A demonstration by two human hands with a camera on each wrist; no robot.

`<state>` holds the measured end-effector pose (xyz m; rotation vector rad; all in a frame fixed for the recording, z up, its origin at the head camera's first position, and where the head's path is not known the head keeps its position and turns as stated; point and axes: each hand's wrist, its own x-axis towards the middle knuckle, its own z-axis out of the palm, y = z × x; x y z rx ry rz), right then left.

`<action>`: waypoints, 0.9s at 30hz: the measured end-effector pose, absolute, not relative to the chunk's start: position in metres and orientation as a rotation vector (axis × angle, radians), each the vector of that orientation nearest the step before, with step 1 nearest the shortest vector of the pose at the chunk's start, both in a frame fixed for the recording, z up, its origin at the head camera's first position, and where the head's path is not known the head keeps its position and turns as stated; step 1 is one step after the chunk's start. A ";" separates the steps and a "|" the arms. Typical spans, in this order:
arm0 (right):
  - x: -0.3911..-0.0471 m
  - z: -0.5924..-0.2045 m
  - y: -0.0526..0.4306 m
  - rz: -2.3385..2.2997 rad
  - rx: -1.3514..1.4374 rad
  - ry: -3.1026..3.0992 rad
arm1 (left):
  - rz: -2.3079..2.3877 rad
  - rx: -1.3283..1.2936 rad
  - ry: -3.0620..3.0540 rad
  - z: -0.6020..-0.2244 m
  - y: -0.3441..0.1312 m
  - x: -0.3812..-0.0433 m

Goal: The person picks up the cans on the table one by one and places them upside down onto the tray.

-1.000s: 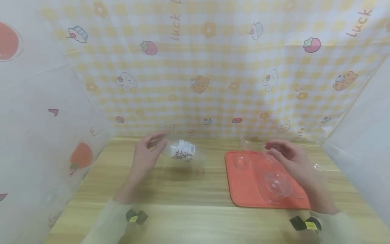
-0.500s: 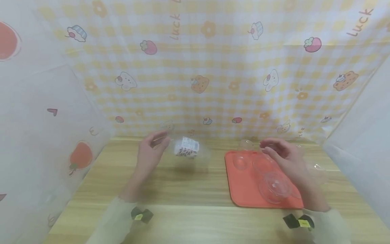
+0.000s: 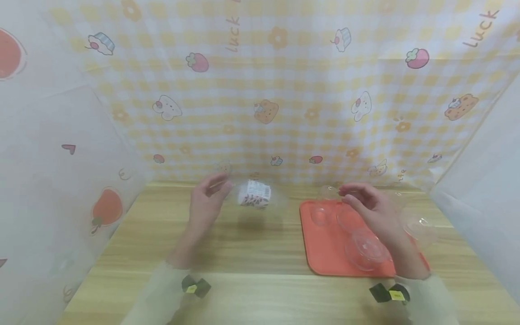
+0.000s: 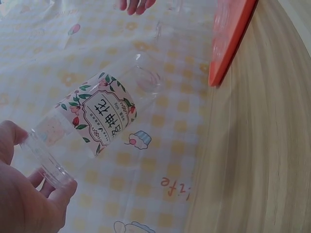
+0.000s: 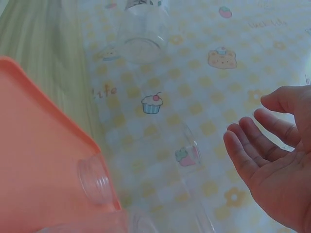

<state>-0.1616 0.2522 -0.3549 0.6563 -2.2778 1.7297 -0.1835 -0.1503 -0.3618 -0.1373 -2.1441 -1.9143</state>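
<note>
My left hand (image 3: 206, 202) grips a clear plastic jar (image 3: 256, 194) by its open mouth, fingers and thumb around the rim. Off the table, the jar lies tilted on its side with its base toward the right. Its flowered label (image 4: 99, 111) with printed characters shows in the left wrist view. Over the back of an orange tray (image 3: 325, 255) hovers my right hand (image 3: 371, 210), fingers loosely bent, nothing between them. The right wrist view shows that hand (image 5: 284, 155) from the palm side, apart from the jar's base (image 5: 142, 46).
Several clear plastic containers stand on and around the tray, including a larger one (image 3: 367, 250) in its front part, a small one (image 3: 321, 217) at its left and another clear piece (image 3: 420, 228) beyond its right side. A checked cloth (image 3: 260, 90) hangs behind the wooden table (image 3: 252, 253).
My left hand has carried the jar a little to the right. Over the tray, my right hand has drifted left, toward the jar.
</note>
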 end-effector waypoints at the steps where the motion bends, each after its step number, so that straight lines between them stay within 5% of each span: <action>1: -0.162 -0.355 0.252 1.742 0.656 -2.273 | -1.920 -0.141 -2.132 -0.362 -0.149 -0.183; 27: -0.165 -0.362 0.230 1.873 0.716 -2.171 | -1.983 -0.096 -2.064 -0.368 -0.131 -0.182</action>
